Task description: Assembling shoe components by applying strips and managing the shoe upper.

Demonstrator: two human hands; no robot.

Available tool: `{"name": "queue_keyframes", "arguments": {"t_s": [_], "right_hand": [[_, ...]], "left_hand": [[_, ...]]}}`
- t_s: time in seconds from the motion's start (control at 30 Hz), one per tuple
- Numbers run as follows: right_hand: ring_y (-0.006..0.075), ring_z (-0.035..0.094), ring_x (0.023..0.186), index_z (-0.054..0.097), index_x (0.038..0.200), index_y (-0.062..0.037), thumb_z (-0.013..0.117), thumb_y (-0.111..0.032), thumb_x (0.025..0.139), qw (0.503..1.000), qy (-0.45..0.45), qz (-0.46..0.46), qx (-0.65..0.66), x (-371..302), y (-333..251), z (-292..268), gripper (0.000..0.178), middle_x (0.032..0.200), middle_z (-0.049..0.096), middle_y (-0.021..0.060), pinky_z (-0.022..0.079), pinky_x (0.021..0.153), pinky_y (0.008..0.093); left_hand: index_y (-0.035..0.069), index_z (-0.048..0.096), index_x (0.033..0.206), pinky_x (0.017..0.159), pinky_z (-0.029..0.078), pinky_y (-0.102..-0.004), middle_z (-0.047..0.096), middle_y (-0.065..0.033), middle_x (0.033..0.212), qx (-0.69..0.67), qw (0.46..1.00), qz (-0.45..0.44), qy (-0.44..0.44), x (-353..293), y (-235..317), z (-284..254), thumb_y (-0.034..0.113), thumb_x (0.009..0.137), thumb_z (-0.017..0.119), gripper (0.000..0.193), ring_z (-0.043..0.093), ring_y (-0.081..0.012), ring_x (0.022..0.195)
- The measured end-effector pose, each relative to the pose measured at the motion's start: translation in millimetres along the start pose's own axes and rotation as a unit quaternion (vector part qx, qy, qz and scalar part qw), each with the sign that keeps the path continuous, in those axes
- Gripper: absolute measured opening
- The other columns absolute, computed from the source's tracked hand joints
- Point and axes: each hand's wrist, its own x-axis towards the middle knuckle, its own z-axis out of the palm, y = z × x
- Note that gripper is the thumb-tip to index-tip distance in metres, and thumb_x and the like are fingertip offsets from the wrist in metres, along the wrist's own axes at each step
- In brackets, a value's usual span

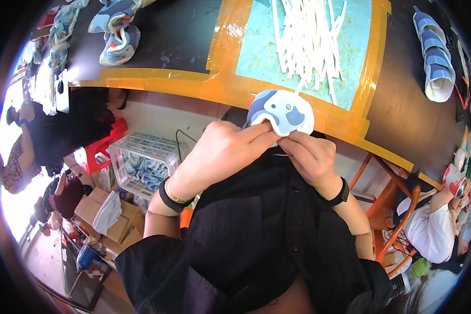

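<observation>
The blue camouflage shoe upper [292, 111] sits just beyond the fingertips at the tabletop's [165, 79] near edge, long axis crosswise, its white-lined rim pinched by left hand [234, 146] and right hand [314, 156] side by side, neither clearly nearer.

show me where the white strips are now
In the head view, the white strips lie at the top, right of centre, on the light-blue sheet, just beyond the held blue patterned piece.
</observation>
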Motion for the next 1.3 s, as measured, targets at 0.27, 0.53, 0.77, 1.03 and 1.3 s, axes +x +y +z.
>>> {"name": "queue_keyframes", "arguments": {"t_s": [0.27,0.53,0.77,1.03,1.3], "right_hand": [[0.0155,0.062,0.062,0.062,0.083,-0.0047,0.068,-0.002,0.07,1.0,0.008,-0.02,0.003,-3,6,-3,0.014,0.09,0.065,0.0047,0.047,0.047,0.0255],[0.0172,0.061,0.061,0.061,0.086,-0.0051,0.072,-0.002,0.07,0.999,0.015,0.025,0.037,2,5,-1,0.019,0.088,0.063,0.0037,0.047,0.048,0.0265],[0.0159,0.06,0.059,0.064,0.093,-0.0062,0.072,-0.002,0.068,0.999,0.022,0.031,0.003,3,5,2,0.026,0.087,0.061,0.0015,0.046,0.046,0.0264],[0.0141,0.056,0.055,0.065,0.09,-0.0088,0.066,-0.002,0.068,0.999,-0.012,0.042,-0.012,0,9,2,0.023,0.086,0.059,-0.0012,0.043,0.044,0.0251],[0.0136,0.057,0.056,0.066,0.092,-0.0109,0.065,-0.004,0.069,0.998,-0.024,0.058,0.0,4,6,2,0.024,0.081,0.056,-0.0009,0.044,0.045,0.0255]], "left_hand": [[0.009,0.062,0.097,0.041,0.042,-0.0283,0.055,-0.0033,0.078,0.061,0.993,0.086,-0.061,16,-15,2,0.007,0.074,0.061,0.022,0.054,-0.0197,0.048],[0.008,0.058,0.094,0.041,0.043,-0.0304,0.054,-0.0044,0.08,0.061,0.993,0.078,-0.065,16,-18,4,0.008,0.076,0.06,0.019,0.055,-0.0211,0.048],[0.007,0.05,0.085,0.042,0.043,-0.0322,0.053,-0.0062,0.075,0.043,0.99,0.073,-0.112,19,-20,-2,0.01,0.078,0.061,0.013,0.056,-0.0234,0.05],[0.006,0.046,0.084,0.045,0.043,-0.0377,0.052,-0.009,0.072,-0.023,0.991,0.047,-0.12,22,-24,-1,0.012,0.08,0.061,0.017,0.057,-0.0286,0.054],[0.006,0.046,0.085,0.047,0.044,-0.0384,0.054,-0.0097,0.073,-0.028,0.991,0.041,-0.127,23,-24,-5,0.014,0.081,0.062,0.019,0.059,-0.0301,0.059]]}}
